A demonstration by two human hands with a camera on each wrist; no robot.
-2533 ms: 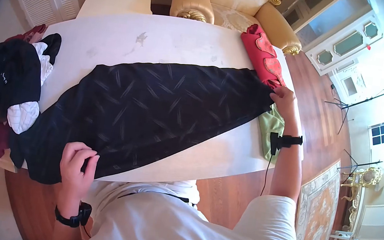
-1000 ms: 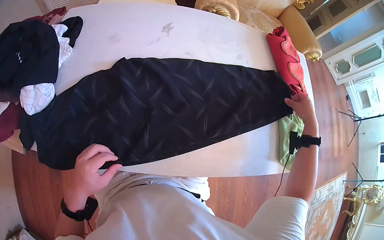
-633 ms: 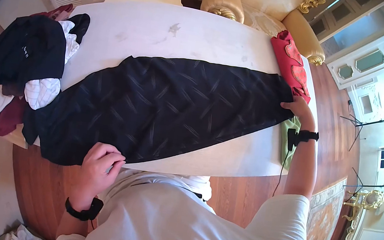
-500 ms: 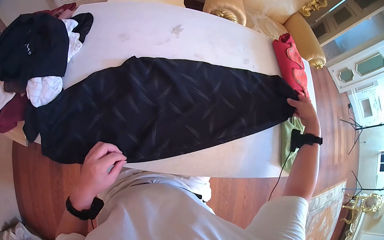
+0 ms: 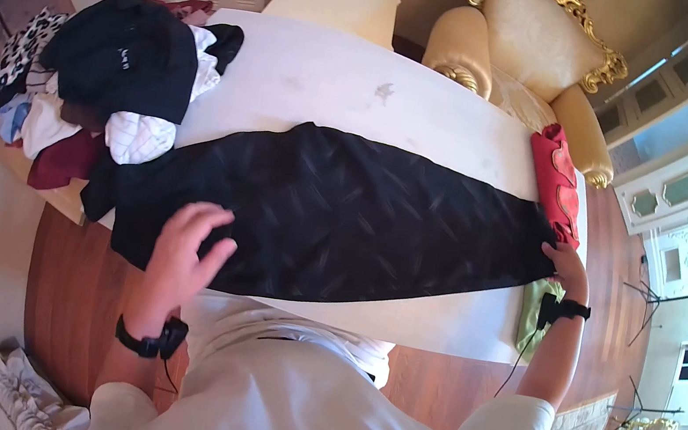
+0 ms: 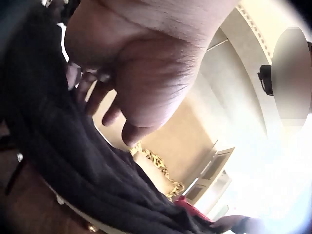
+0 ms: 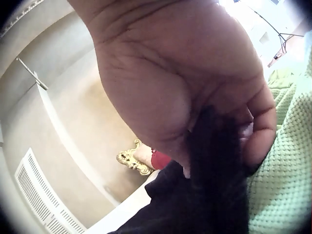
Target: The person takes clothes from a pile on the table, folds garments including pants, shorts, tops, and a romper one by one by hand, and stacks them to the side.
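One big white table [image 5: 327, 92] sits under your left hand [image 5: 179, 257] and your right hand [image 5: 568, 264], and it seems to be there to keep the clothes up where you can reach. Past the table, ahead of your right hand, is an armchair [image 5: 533, 52] with gold trim. A long black cloth [image 5: 387, 222] with thin pale streaks lies on the table, from below your left hand all the way to your right hand. It looks spread out like that so it can lie flat. Out past your left hand is a pile of clothes [image 5: 131, 59], likely put to one side to leave room for the black cloth. Just beyond your right hand lies a red roll [image 5: 555, 180], and a green cloth [image 5: 535, 319] is close to that hand on your side. Your hands are well apart. The right one pinches the narrow end of the black cloth, maybe so it won't slip. The left one has loose, spread fingers and holds nothing; I can't tell if it touches the cloth. Smallest are the black straps [image 5: 152, 339] on your wrists, which carry the cameras.
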